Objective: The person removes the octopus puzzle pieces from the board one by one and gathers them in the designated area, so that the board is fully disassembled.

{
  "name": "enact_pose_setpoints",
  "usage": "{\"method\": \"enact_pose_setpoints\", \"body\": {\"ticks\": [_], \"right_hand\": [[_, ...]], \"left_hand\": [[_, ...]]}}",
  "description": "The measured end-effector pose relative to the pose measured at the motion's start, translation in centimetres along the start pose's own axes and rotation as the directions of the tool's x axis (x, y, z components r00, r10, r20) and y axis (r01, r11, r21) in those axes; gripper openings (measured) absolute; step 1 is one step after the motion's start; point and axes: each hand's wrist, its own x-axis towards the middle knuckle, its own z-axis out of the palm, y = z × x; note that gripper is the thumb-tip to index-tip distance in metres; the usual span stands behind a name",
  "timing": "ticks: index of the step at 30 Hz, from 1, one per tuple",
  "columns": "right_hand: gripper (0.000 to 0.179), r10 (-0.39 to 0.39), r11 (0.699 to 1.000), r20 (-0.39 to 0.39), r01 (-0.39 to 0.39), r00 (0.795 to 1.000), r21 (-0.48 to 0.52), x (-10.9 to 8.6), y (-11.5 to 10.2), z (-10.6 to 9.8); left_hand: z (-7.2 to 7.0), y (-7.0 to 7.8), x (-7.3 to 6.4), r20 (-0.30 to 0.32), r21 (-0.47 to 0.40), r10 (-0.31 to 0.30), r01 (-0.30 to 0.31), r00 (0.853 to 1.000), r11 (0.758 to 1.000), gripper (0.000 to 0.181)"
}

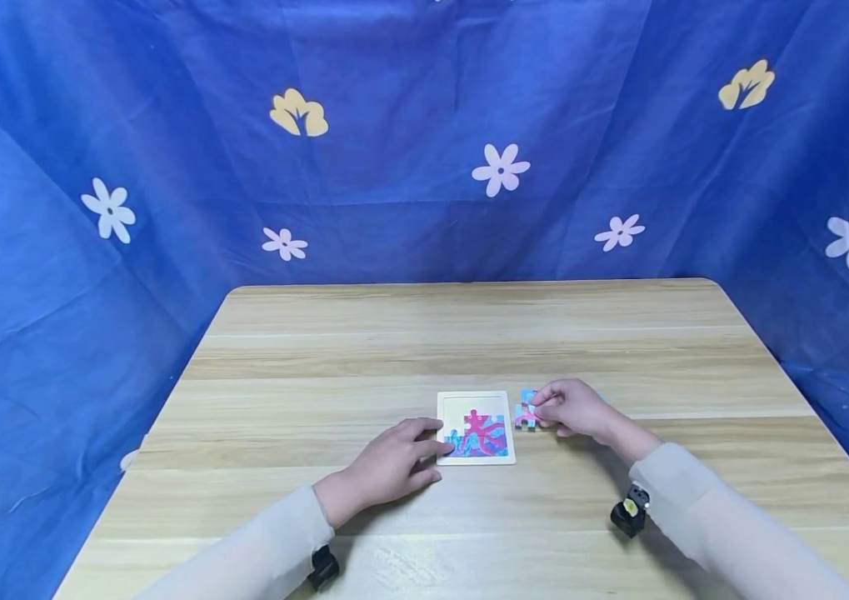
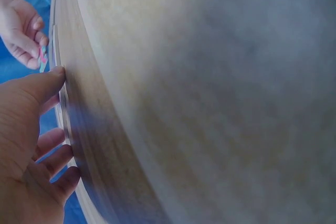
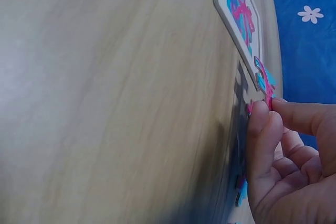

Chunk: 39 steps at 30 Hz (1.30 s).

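Note:
A square jigsaw tray [image 1: 474, 461] with a pale frame lies on the table, its lower and right parts filled with pink, blue and purple pieces showing a pink octopus-like figure [image 1: 481, 433]. At the tray's left side, my left hand [image 1: 392, 462] rests with fingers spread, fingertips over the frame. Just right of the tray, my right hand [image 1: 577, 410] pinches a pink-and-blue puzzle piece [image 3: 266, 80] between thumb and fingers. In the right wrist view this piece is raised on a slant near the tray's edge.
More loose puzzle pieces [image 3: 241, 190] lie on the table beneath and beside my right hand, mostly hidden by it. The wood-grain table [image 1: 364, 350] reaches back to a blue flowered curtain [image 1: 394, 167]. Both wrists carry small black cameras [image 1: 628, 512].

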Motion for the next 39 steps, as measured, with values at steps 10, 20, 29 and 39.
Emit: {"method": "enact_pose_setpoints", "body": {"ticks": [10,20,29,39], "right_hand": [[0.013,-0.003,0.999,0.013,0.003,1.0,-0.046,-0.7,0.6,-0.3],[0.011,-0.01,0.995,0.003,0.01,1.0,-0.103,-0.8,0.7,-0.2],[0.01,-0.003,0.993,-0.008,0.002,1.0,-0.121,-0.7,0.5,-0.1],[0.013,-0.006,0.997,0.017,0.007,1.0,-0.077,-0.3,-0.4,0.3]], "left_hand": [[0.0,0.1,-0.1,-0.007,-0.006,0.006,-0.006,1.0,1.0,0.039],[0.0,0.1,0.0,-0.004,-0.006,0.002,-0.003,1.0,1.0,0.039],[0.1,0.0,0.0,-0.003,-0.006,0.008,-0.008,1.0,1.0,0.039],[-0.1,-0.2,0.2,0.005,-0.036,-0.002,0.002,1.0,0.999,0.039]]}}
